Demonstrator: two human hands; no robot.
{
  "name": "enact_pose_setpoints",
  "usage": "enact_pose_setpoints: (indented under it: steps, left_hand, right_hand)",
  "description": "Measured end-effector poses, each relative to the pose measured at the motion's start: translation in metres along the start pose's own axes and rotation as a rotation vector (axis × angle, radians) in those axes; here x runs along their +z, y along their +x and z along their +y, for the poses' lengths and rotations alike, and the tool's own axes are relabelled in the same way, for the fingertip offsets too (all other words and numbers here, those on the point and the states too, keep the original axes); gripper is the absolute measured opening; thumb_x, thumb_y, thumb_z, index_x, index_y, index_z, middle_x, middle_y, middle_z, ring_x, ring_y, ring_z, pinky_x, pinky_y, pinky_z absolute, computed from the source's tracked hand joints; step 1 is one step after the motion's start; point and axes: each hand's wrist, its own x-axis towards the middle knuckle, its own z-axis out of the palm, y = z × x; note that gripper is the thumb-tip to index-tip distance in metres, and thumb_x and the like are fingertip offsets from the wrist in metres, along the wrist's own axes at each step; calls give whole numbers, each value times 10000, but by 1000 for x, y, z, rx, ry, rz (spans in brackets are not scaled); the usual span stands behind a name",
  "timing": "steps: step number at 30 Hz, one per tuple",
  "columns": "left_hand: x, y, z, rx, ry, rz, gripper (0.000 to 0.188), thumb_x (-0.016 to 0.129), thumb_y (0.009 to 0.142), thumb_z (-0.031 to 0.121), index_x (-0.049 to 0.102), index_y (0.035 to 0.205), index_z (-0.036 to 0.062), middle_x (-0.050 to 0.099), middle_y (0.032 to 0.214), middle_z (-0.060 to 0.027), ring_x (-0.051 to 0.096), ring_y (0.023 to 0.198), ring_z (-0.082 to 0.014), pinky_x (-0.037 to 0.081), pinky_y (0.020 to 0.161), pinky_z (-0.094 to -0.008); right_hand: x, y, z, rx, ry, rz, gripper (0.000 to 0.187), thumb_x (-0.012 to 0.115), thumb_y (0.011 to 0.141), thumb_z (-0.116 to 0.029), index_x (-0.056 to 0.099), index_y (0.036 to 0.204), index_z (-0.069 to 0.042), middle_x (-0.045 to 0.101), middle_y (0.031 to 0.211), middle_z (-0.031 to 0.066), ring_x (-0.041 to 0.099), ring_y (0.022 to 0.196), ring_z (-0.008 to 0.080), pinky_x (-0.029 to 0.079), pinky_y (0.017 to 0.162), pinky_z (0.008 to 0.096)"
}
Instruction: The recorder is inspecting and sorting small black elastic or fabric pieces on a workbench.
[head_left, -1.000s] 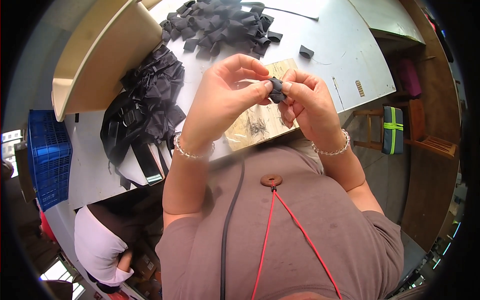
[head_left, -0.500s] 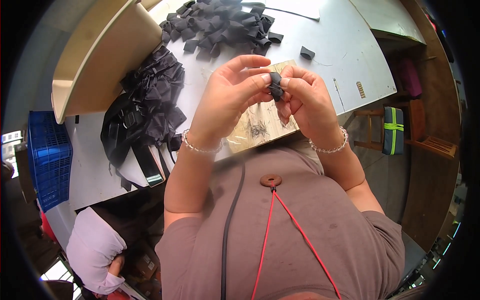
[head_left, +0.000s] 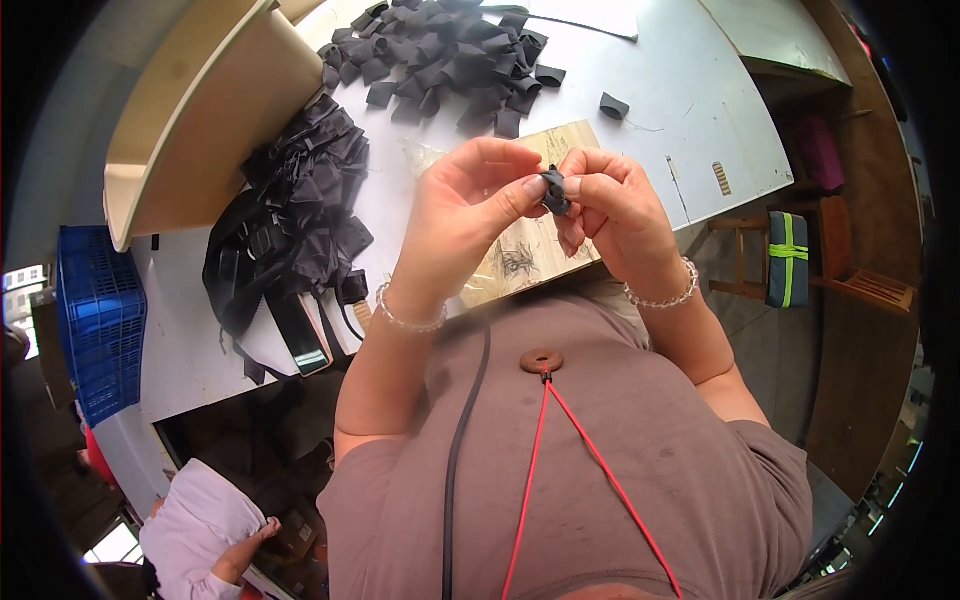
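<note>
Between my fingertips, above a wooden board, is a small crumpled piece of black fabric. My left hand pinches its left side between thumb and fingers. On the other side, my right hand grips it with thumb and forefinger. The piece looks folded or bunched, and the fingers hide part of it. Similar short black fabric tubes lie in a heap beyond my hands. One loose black tube sits apart to the right.
A second pile of black fabric pieces lies left of my arm, near a phone. A blue crate and a curved beige panel stand farther left. Another person is at lower left; a wooden stool stands at right.
Both hands have come slightly down toward me, and the black fabric piece has turned and looks more bunched. The other person at lower left has shifted, with an arm now showing.
</note>
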Motion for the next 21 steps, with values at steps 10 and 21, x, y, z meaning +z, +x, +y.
enact_pose_setpoints:
  steps: [10,21]
  left_hand:
    - [19,-12,33,4,-26,62,283,663,826,69,495,1052,39,648,811,-79,534,632,-68,419,554,-185]
    - [38,-43,40,-205,-762,-408,275,587,896,147,391,1090,147,533,846,10,333,459,-3,222,380,-144]
  right_hand:
    - [8,-13,7,-363,-149,15,121,614,873,-109,645,904,5,608,714,28,514,529,59,448,474,195]
    - [32,-44,-22,-617,-384,-123,73,603,858,-15,597,907,38,589,827,78,498,537,58,394,433,183]
